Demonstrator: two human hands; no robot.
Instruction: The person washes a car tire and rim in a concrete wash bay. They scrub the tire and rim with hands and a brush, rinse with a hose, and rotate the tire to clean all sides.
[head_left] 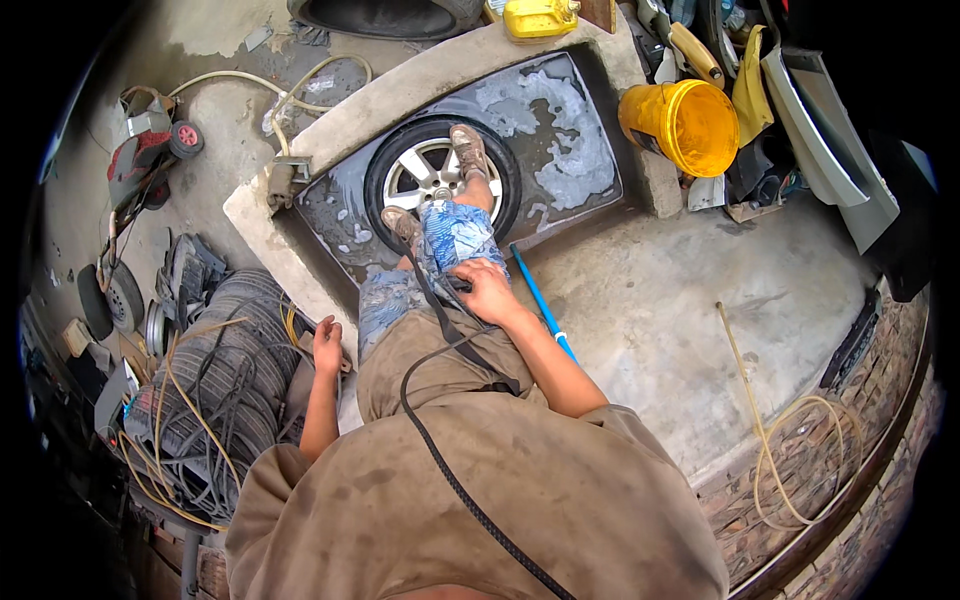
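My right hand [485,290] is closed by my right thigh, over dark material I cannot make out. A black strap [445,320] runs beside it, and a black braided cord [440,465] trails down my shirt. At my left side hangs my left hand [327,345], its fingers loosely apart and holding nothing. Ahead, a wheel with a black tyre [508,200] and silver rim [405,183] lies flat in a low concrete basin [250,225] with foamy water. My right shoe [467,150] is on the wheel; the left shoe [400,226] overlaps its near edge.
A blue pole [538,295] leans by the basin's near side. Right of the basin stands a yellow bucket [705,130]; a yellow jug [540,18] rests on the far rim. Stacked tyres [235,350] with tangled hoses stand at left. A hose [765,465] coils at right.
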